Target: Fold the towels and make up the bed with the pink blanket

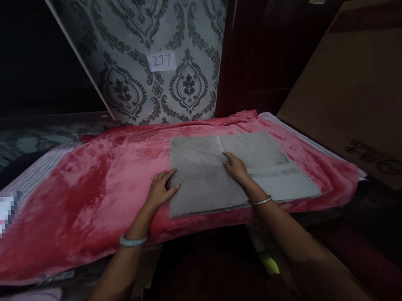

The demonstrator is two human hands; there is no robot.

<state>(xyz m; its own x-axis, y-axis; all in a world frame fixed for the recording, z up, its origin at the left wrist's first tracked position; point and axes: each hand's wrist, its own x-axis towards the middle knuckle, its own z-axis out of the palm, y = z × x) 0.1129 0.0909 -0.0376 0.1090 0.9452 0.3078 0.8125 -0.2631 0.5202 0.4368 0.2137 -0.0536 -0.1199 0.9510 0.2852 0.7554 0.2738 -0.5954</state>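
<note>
A grey, thin, plush-looking mat (203, 182) lies flat on a red blanket (127, 173). A crease or seam runs across it from the back edge, and the right part looks lighter. At the mat's left edge is my left hand (160, 189), its thumb and fingers apart and the tips touching the border. My right hand (236, 167) is on the mat near the crease, index finger forward and the other fingers curled. A small dark spot shows between those fingers; whether it is an object or shadow I cannot make out.
A large cardboard box (360, 86) leans at the right beside a dark red door (252, 52). A dark screen (39, 60) stands at the left. On the patterned wall (125, 87) hangs a paper label (162, 61) reading 277. A striped sheet (48, 164) shows under the blanket.
</note>
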